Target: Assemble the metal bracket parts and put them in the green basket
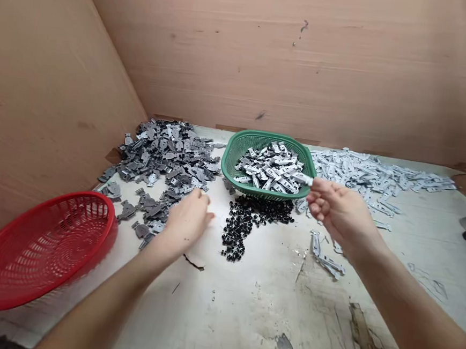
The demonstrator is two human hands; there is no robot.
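- Background: tan board walls point(290, 60) at back and left, above a pale, scuffed work surface point(206, 312).
- Centre rear: green basket point(235, 148), partly filled with narrow silver pieces point(273, 172).
- Right hand point(341, 210): thumb and fingers pinched on the end of one silver piece point(303, 178), seen against the basket's right rim; contact with the rim impossible to tell.
- Left hand point(189, 214): well apart from the right, fingers partly curled, at the near right edge of a heap of dark grey plates point(170, 153); grasp impossible to tell.
- Just in front of the green basket: small black parts point(236, 234), loosely spread.
- Right rear: heap of pale metal strips point(362, 171); a few loose strips point(327, 260) nearer, below the right hand.
- Left: red basket point(111, 216), near the wall.
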